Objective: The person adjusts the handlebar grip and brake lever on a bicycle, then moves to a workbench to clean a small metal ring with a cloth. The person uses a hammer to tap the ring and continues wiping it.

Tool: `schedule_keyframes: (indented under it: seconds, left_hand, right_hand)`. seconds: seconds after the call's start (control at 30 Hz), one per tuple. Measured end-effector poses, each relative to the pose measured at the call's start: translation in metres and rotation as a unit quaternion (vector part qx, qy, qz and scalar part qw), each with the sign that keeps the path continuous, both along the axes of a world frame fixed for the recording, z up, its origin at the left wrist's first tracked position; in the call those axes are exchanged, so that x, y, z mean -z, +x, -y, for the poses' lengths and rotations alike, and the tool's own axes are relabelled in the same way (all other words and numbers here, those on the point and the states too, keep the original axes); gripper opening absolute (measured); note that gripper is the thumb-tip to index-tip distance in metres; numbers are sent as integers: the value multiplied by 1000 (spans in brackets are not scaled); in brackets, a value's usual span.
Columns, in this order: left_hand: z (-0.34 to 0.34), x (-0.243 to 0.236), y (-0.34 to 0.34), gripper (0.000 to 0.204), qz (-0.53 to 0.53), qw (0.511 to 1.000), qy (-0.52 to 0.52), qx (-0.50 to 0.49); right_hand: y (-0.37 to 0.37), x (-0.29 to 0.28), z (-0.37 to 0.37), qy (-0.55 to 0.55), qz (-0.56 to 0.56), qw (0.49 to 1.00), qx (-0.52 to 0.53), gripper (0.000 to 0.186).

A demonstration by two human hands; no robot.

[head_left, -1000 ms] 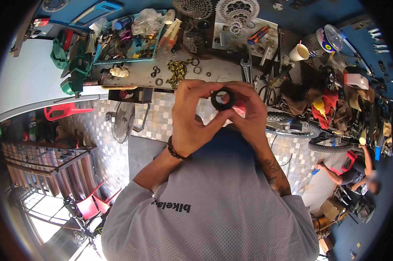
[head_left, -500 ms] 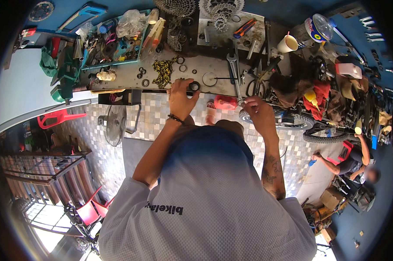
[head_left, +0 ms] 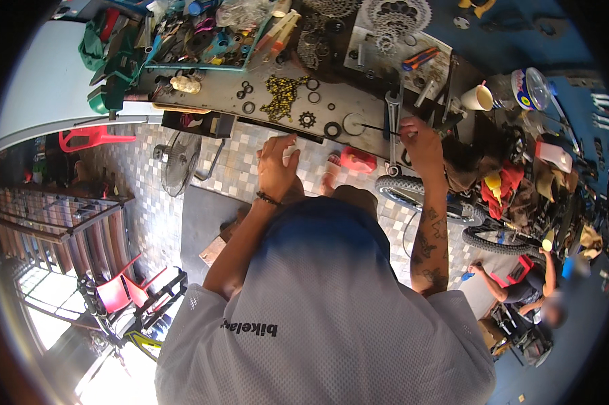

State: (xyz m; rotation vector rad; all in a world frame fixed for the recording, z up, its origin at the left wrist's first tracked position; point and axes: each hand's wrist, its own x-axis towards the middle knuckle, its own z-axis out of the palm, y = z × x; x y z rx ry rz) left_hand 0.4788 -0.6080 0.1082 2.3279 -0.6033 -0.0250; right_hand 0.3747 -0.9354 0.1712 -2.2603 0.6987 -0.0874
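My left hand (head_left: 277,169) hovers in front of the workbench's near edge, thumb apart from the fingers, holding nothing. Over the bench's right part, my right hand (head_left: 422,145) pinches the end of a thin black rod (head_left: 382,128). The rod's other end reaches into a round clear ring or shallow dish (head_left: 353,124). Left of that dish lie a thick black ring (head_left: 332,129) and a small dark toothed wheel (head_left: 307,120). A yellow-and-black chain (head_left: 281,98) is heaped farther left. Beside my right hand lies a silver wrench (head_left: 393,135), partly covered by the fingers.
A teal tray (head_left: 196,67) of small parts stands at the back left. Near it is a green vise (head_left: 108,88). Rags and a paper cup (head_left: 478,98) crowd the right side. A bicycle wheel (head_left: 429,201) stands below the bench; another person (head_left: 530,280) sits at the far right.
My left hand has let go of the black ring, which now lies on the bench, and drawn back. My right hand has moved forward onto the rod. The view has shifted.
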Motion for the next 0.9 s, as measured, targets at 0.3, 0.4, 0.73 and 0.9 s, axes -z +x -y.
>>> schedule_keyframes:
  seconds: [0.3,0.4,0.73,0.9]
  left_hand:
    - [32,7,51,23,86,995,-11,40]
    - [67,13,76,25,136,989,35,47]
    - [102,28,99,29,95,981,164,47]
    - [95,28,107,22,65,990,119,32]
  right_hand:
    - [-8,27,-26,16,-106,993,-40,27]
    - [-23,21,-34,36,-93,995,-28,27]
    - [-120,13,-38,50,-114,986,107,30]
    - [-135,11,-35,30,-94,987,124,29]
